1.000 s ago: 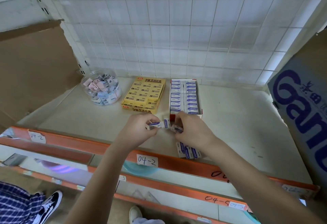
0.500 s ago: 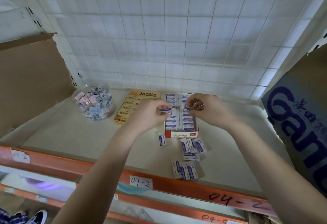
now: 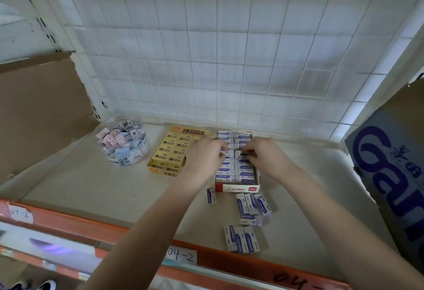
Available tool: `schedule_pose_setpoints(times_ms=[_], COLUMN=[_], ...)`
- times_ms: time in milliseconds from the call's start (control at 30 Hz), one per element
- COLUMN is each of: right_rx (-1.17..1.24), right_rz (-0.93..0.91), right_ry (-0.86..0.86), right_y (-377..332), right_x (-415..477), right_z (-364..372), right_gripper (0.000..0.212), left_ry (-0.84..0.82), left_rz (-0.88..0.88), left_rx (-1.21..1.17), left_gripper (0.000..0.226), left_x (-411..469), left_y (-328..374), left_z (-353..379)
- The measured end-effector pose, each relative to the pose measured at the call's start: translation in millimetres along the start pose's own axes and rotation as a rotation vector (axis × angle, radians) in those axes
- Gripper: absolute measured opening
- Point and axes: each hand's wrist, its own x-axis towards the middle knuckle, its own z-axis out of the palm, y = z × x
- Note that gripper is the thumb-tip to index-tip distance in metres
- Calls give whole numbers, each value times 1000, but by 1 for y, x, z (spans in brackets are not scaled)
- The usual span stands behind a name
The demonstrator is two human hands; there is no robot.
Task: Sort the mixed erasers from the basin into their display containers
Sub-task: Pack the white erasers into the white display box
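Both hands over the red-and-white eraser box: left hand and right hand each pinching a narrow grip on an eraser. Loose erasers lie on the near shelf.

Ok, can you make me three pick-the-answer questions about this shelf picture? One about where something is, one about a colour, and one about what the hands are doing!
1. Where is the clear tub of mixed erasers?
A. left of the yellow box
B. right of the red and white box
C. on the floor

2. What colour is the box marked 2B?
A. green
B. yellow
C. black

3. What are the two hands doing?
A. resting on the orange shelf edge
B. lifting the tub
C. working over the red and white box

Answers:
1. A, the tub stands left of the yellow box on the shelf.
2. B, its top and erasers are yellow.
3. C, the left hand and right hand meet over the red and white box, fingers among its rows.
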Motion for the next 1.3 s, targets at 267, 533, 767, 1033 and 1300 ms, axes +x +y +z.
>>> schedule_pose_setpoints(times_ms=[267,533,767,1033,1300], right_rx=[22,-122,-39,58,-26], right_rz=[7,118,168,159,322], right_ry=[47,80,-44,-163,20], right_y=[8,10,11,6,9], right_x=[7,5,5,11,-1], right_z=[7,15,19,24,23], right_gripper=[17,35,42,48,46], left_ry=[38,-38,-151,-194,-105], left_rz=[-41,17,22,26,26], left_rx=[-45,4,50,58,23], left_gripper=[22,43,48,52,49], left_x=[0,5,10,11,-9], left_y=[0,-5,-9,-6,-14], left_z=[10,10,7,3,-1])
